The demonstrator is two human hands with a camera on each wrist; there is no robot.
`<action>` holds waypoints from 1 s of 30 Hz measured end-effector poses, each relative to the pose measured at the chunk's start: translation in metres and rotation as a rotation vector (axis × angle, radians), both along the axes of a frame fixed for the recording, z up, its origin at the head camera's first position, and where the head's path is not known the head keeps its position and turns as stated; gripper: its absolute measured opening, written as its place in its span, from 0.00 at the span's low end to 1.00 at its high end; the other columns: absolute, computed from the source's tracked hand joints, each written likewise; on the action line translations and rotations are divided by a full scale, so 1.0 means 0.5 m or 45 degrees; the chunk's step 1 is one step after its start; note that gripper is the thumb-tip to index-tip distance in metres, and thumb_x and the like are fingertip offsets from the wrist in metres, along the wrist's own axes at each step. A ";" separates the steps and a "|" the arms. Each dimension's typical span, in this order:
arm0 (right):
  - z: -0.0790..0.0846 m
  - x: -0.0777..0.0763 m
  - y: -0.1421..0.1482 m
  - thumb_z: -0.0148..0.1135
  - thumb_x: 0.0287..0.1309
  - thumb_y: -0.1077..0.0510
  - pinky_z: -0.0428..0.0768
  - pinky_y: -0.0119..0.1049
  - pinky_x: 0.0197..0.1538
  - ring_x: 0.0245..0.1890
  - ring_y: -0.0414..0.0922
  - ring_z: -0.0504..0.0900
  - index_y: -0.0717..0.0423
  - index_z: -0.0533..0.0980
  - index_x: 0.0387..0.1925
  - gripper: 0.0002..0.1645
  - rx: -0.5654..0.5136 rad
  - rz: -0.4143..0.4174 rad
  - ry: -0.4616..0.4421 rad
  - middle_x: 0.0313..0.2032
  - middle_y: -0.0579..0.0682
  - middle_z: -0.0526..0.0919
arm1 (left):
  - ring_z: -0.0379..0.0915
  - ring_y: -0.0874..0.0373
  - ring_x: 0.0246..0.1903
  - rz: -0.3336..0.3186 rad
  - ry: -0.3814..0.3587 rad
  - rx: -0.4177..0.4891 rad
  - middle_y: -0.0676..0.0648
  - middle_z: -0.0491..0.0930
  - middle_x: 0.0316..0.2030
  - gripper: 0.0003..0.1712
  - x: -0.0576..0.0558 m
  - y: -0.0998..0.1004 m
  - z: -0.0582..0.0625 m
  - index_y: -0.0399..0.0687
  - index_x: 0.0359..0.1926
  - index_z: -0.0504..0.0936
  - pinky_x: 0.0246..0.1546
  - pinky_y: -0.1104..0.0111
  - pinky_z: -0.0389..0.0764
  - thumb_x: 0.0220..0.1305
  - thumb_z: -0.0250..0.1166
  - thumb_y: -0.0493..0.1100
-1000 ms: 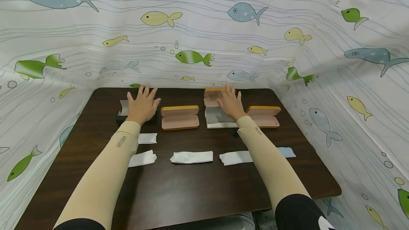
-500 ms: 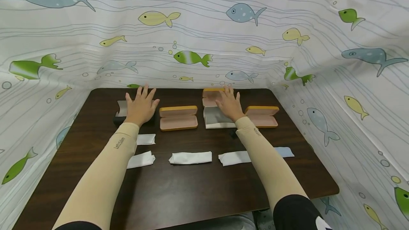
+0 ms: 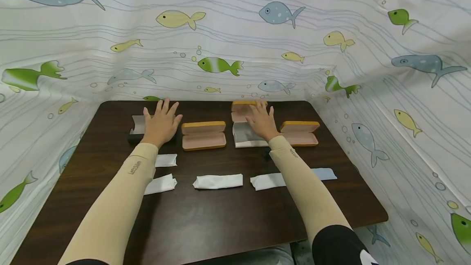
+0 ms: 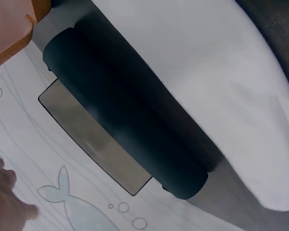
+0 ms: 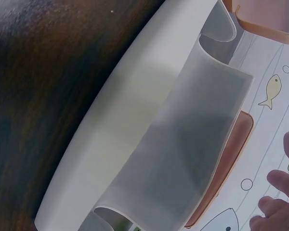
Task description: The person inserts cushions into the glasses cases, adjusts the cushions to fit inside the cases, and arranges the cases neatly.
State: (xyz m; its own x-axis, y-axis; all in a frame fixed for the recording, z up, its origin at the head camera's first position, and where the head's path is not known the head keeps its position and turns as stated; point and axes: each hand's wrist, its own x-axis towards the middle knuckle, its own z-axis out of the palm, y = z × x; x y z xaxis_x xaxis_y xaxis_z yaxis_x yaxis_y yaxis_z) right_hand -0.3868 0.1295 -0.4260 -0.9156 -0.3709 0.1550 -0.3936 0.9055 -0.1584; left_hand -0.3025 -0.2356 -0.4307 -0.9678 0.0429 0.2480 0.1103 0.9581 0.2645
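Observation:
My left hand [image 3: 160, 122], fingers spread, stretches over the black glasses case [image 3: 136, 137] with its lid up and a grey lining. That dark case [image 4: 125, 115] fills the middle of the left wrist view. On the right, my other hand [image 3: 263, 121] is spread over a white, grey-lined glasses case [image 3: 245, 135]. It also overlaps a yellow-edged, pink-lined case [image 3: 240, 113] behind that one. Neither hand holds anything. Two more yellow-edged, pink-lined cases stand opened, one in the middle [image 3: 203, 136] and one at the right [image 3: 302, 138].
Folded white cloths lie in front of the cases, one in the middle [image 3: 218, 181], one at the left [image 3: 162, 184] and one at the right [image 3: 266, 181]. A light blue cloth [image 3: 324, 174] shows beyond my right sleeve. Fish-printed curtain [image 3: 220, 32] surrounds the dark wooden table [image 3: 206, 224].
The whole scene has drifted slightly left in the head view. Both hands keep the same spread pose over the same cases.

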 end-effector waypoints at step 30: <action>-0.031 0.205 -0.008 0.60 0.72 0.57 0.80 0.43 0.52 0.46 0.45 0.81 0.58 0.80 0.51 0.12 -0.119 0.576 -0.598 0.46 0.50 0.84 | 0.82 0.46 0.46 -0.404 -0.302 0.035 0.43 0.85 0.47 0.15 0.208 0.108 -0.015 0.42 0.53 0.83 0.48 0.48 0.81 0.74 0.62 0.46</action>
State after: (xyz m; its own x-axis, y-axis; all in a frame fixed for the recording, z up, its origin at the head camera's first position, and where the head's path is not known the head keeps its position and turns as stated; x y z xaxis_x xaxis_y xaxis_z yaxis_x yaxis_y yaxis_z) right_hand -0.2844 0.1253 -0.4416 -0.6507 -0.7394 -0.1729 -0.6019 0.6410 -0.4762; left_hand -0.1983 -0.1816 -0.4383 -0.9381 0.3454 0.0245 0.3324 0.8786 0.3429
